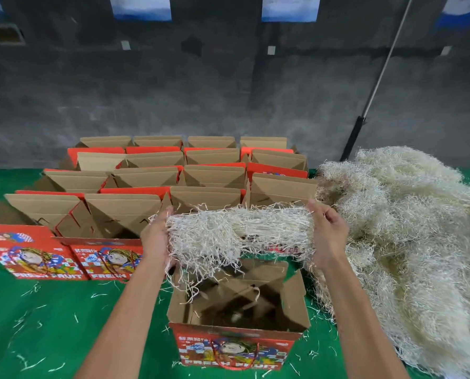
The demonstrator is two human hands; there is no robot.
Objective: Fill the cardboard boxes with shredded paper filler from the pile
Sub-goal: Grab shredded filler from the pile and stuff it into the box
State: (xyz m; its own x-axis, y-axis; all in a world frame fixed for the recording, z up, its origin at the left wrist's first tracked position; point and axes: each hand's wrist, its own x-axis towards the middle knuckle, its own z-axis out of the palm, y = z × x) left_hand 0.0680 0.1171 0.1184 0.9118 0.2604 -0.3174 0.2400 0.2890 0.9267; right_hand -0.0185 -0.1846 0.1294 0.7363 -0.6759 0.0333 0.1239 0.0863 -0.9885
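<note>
Both my arms reach out in front of me, up over the open box. My left hand holds one end of a bunch of shredded paper. My right hand holds the other end. My left palm faces in toward the bunch, and my left fingers are tucked into the paper, so I cannot see them well. My right fingers curl over the top of the bunch, with the thumb near me. The bunch is stretched flat between my hands, and loose bits hang down into the box.

The box stands on the green counter, just in front of me. The big pile of paper lies to my right, beside the box. More open boxes stand in rows behind. Small scraps of paper lie on the counter.
</note>
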